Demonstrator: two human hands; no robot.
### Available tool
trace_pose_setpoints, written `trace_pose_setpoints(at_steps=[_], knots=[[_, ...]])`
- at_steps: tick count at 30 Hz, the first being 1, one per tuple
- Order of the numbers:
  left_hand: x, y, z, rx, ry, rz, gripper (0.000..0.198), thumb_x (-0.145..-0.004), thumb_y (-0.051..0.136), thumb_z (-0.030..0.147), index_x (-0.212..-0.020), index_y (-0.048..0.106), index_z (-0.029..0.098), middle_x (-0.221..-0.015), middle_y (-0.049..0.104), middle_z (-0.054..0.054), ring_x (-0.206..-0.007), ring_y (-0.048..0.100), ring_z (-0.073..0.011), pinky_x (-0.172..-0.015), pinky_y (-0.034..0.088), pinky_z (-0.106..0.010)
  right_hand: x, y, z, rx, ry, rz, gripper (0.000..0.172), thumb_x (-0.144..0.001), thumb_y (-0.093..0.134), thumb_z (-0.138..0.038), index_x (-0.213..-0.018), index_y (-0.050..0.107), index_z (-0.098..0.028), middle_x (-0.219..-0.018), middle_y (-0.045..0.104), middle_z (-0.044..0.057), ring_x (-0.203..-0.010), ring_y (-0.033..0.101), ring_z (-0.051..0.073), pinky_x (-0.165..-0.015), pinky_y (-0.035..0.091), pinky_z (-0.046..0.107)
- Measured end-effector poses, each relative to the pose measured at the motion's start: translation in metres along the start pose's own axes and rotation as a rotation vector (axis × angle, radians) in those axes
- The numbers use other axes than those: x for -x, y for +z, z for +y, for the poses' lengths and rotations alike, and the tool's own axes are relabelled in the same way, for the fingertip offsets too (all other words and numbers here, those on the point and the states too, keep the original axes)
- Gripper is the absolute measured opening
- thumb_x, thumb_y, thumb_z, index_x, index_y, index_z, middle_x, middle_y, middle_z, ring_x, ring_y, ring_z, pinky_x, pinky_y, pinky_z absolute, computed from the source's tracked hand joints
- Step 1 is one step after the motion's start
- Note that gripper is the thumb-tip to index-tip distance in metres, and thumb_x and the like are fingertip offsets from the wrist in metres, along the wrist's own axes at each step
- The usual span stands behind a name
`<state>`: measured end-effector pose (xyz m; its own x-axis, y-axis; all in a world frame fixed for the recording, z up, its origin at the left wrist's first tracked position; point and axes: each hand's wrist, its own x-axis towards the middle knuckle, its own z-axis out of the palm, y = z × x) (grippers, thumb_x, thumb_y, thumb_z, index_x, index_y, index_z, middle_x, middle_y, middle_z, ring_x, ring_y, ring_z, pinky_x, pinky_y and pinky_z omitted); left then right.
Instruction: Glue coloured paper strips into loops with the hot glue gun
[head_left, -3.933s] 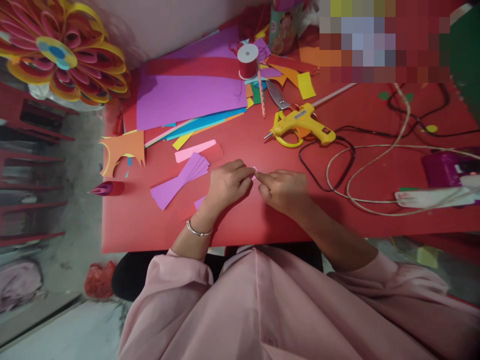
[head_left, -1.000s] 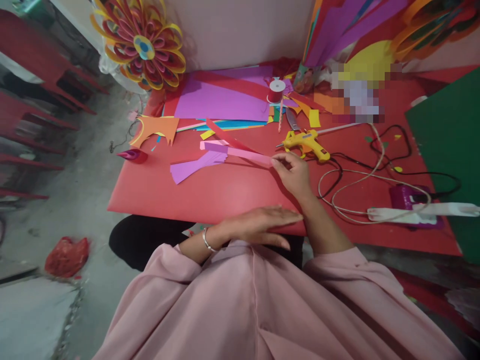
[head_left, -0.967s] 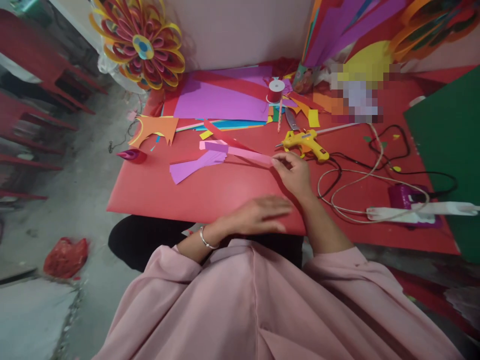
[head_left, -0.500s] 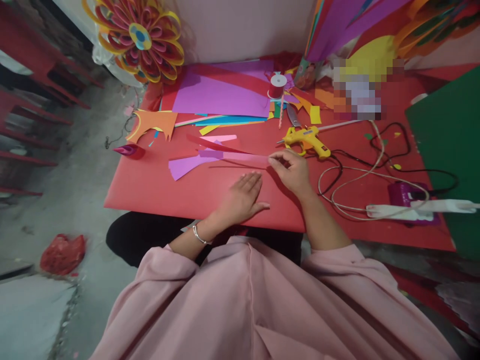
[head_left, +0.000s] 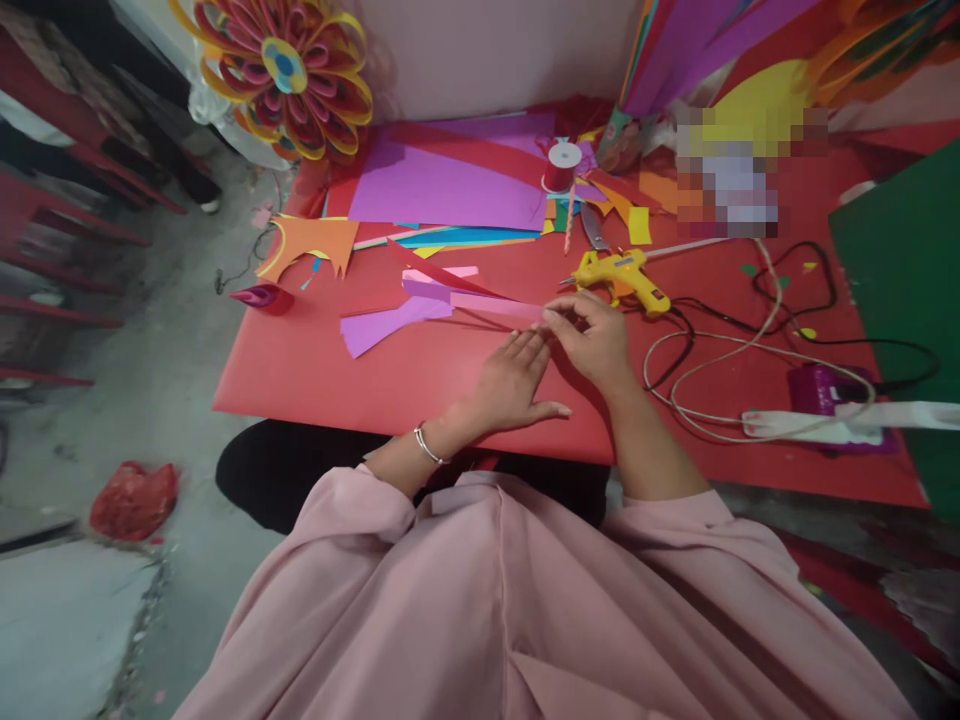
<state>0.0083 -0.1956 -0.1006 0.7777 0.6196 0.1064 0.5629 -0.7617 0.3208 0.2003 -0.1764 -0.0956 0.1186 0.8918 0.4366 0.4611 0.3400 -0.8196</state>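
My right hand (head_left: 592, 335) pinches the right end of a long pink paper strip (head_left: 499, 307) between thumb and fingers. At its left, the strip meets a purple paper piece (head_left: 397, 318) lying on the red tabletop (head_left: 300, 370). My left hand (head_left: 517, 380) lies flat, fingers stretched out, its fingertips close to the right hand and the strip's end; whether they touch the strip I cannot tell. A red paper strip (head_left: 435, 263) crosses behind the pink one. Just beyond my right hand is a yellow glue gun (head_left: 619, 278).
Purple paper sheets (head_left: 450, 185), a red ribbon spool (head_left: 561, 168) and an orange paper scrap (head_left: 319, 240) lie at the back. Looped cables (head_left: 652, 375) run to a white power strip (head_left: 810, 425) on the right. A paper flower (head_left: 283, 70) stands back left.
My left hand has slid right and slightly up, its fingertips now close to the right hand. The right hand keeps its pinch on the pink strip. The view has shifted slightly.
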Motion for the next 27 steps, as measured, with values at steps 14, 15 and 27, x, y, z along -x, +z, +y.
trace_pose_setpoints(at_steps=[14, 15, 27], knots=[[0.008, -0.003, 0.018, -0.095, -0.084, -0.012, 0.116, -0.089, 0.044, 0.094, -0.156, 0.053, -0.001, -0.162, 0.051, -0.034, -0.156, 0.048, -0.0467, -0.129, 0.038, -0.062, 0.002, -0.009, -0.005, 0.022, -0.018, 0.039, 0.01, -0.094, 0.071, -0.03, -0.09, 0.078, -0.025, -0.086, 0.076, 0.002, -0.074, 0.065, 0.017, -0.066, 0.051, 0.031], [0.009, -0.003, 0.019, -0.1, -0.081, -0.01, 0.116, -0.089, 0.044, 0.094, -0.155, 0.054, -0.001, -0.161, 0.052, -0.035, -0.155, 0.049, -0.0467, -0.129, 0.039, -0.062, 0.002, -0.009, -0.006, 0.021, -0.012, 0.038, 0.01, -0.094, 0.07, -0.031, -0.09, 0.078, -0.025, -0.086, 0.076, 0.002, -0.074, 0.065, 0.017, -0.066, 0.052, 0.032], [0.009, -0.01, 0.015, -0.038, -0.074, -0.002, 0.107, -0.093, 0.046, 0.091, -0.151, 0.058, 0.003, -0.159, 0.056, -0.03, -0.153, 0.051, -0.0446, -0.132, 0.036, -0.06, 0.002, -0.008, -0.003, 0.02, -0.025, 0.045, 0.009, -0.094, 0.07, -0.029, -0.09, 0.077, -0.026, -0.086, 0.075, 0.001, -0.075, 0.065, 0.017, -0.067, 0.051, 0.032]])
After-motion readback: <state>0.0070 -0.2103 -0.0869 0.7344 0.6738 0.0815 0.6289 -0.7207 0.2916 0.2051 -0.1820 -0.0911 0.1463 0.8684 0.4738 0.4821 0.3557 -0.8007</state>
